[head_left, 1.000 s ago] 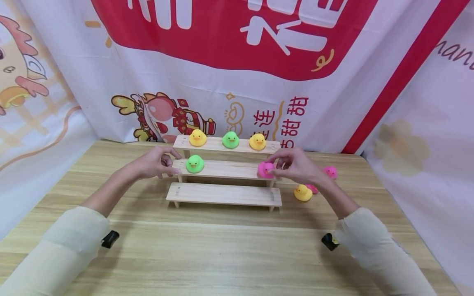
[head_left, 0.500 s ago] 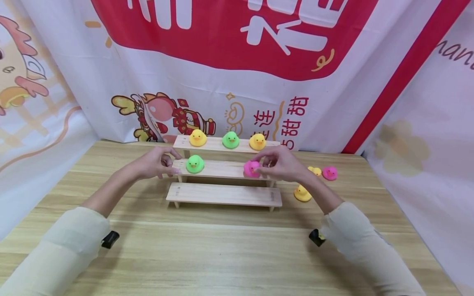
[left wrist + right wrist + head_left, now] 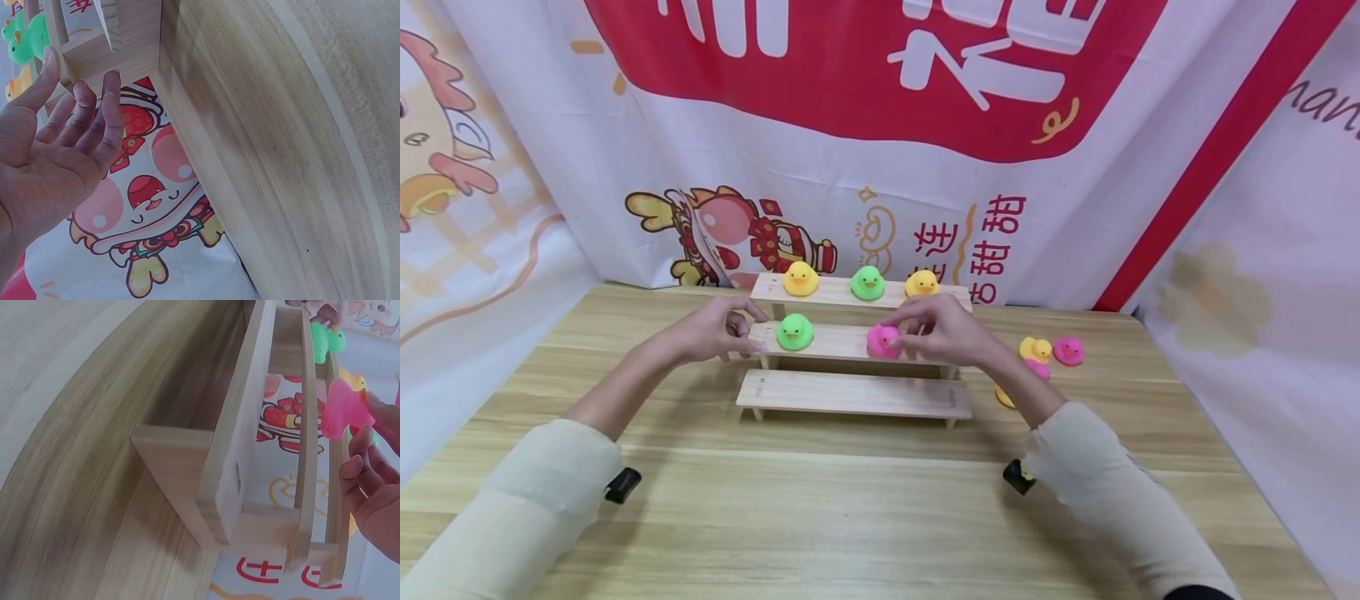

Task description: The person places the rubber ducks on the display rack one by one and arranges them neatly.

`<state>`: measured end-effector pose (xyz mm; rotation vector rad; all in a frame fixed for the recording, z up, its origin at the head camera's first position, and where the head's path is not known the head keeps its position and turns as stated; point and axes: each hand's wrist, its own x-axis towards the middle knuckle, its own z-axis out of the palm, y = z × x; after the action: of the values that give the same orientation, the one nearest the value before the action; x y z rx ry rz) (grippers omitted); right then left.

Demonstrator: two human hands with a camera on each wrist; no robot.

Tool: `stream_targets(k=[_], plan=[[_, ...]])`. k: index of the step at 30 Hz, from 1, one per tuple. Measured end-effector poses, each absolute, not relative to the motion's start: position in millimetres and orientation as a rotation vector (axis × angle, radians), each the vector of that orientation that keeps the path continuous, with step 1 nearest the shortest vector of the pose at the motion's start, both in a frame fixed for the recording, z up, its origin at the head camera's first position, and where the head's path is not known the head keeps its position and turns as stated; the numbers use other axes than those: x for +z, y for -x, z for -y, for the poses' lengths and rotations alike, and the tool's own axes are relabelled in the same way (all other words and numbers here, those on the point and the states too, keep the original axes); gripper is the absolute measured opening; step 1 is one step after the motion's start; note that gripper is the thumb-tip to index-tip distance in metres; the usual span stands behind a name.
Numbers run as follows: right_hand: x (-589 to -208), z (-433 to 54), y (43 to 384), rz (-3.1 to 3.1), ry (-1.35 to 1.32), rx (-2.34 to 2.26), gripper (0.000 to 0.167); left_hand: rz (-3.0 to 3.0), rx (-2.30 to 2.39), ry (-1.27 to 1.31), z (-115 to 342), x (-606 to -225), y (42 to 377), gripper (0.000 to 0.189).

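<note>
A three-tier wooden shelf (image 3: 853,393) stands on the table. My left hand (image 3: 718,329) holds the left end of its middle tier, thumb in front and fingers curled behind, as the left wrist view shows. Beside it on that tier sits a green rubber duck (image 3: 794,333). My right hand (image 3: 943,329) pinches a pink rubber duck (image 3: 880,342) at the middle tier, right of centre; in the right wrist view this pink duck (image 3: 345,409) is between thumb and fingers. Whether its base touches the board I cannot tell.
On the top tier sit a yellow duck (image 3: 801,280), a green duck (image 3: 868,284) and another yellow duck (image 3: 922,283). Several yellow and pink ducks, including a pink one (image 3: 1068,351), lie on the table to the right, partly behind my right forearm. A printed cloth (image 3: 820,167) hangs behind.
My right hand has moved left along the middle tier with the pink duck, from its right end toward the centre. My left hand has stayed in place.
</note>
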<state>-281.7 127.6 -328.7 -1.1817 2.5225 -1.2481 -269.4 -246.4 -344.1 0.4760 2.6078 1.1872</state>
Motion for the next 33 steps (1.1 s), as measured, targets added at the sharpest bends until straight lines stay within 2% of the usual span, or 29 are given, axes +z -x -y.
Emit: stream_targets(k=[33], plan=[[-330, -95, 283, -2.551, 1.09, -1.152, 0.028, -2.61, 1.183, -0.469, 247, -346, 271, 0.045]])
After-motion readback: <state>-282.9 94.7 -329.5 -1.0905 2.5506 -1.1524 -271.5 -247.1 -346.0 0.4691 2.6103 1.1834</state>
